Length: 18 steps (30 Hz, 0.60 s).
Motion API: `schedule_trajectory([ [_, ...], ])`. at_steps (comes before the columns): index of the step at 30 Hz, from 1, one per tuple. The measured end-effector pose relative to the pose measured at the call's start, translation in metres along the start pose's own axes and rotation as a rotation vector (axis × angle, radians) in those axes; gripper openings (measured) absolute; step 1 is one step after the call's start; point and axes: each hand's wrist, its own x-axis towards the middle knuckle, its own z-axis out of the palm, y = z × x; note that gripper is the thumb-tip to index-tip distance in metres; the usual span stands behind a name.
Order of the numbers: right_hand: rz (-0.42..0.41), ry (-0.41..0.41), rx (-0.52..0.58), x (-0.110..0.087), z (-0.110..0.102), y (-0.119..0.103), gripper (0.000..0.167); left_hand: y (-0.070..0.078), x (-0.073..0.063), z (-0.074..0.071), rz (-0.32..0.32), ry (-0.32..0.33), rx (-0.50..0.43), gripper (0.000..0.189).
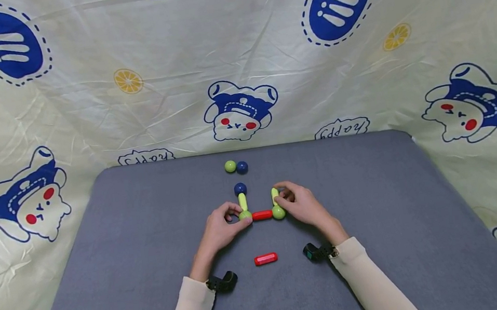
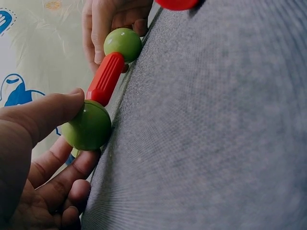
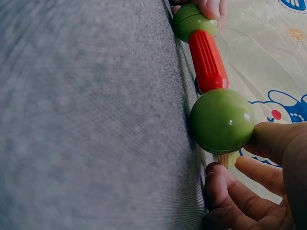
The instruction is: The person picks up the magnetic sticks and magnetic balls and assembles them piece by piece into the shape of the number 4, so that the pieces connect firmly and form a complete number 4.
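Observation:
My left hand pinches a green ball between thumb and fingers. From this ball a red rod runs across to a second green ball. A yellow-green rod points away from the left ball and ends in a blue ball. At the right ball, my right hand pinches another yellow-green rod, which stands out from that ball toward the table's back. In the right wrist view this rod is mostly hidden behind the ball and fingers.
A loose red rod lies on the grey table between the forearms. Farther back, a green ball and a blue ball sit side by side. A printed cloth hangs behind the table.

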Motion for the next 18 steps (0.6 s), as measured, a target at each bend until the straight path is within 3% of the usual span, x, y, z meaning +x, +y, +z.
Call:
schedule_trajectory([
  [8,-0.009,0.003,-0.012,-0.001,-0.007,-0.003,0.041,0.000,0.000,-0.002,0.017,-0.004,-0.008,0.028],
  [18,0.007,-0.010,-0.008,-0.005,-0.018,-0.008,0.050,0.001,-0.001,-0.002,-0.013,-0.003,-0.020,0.028],
])
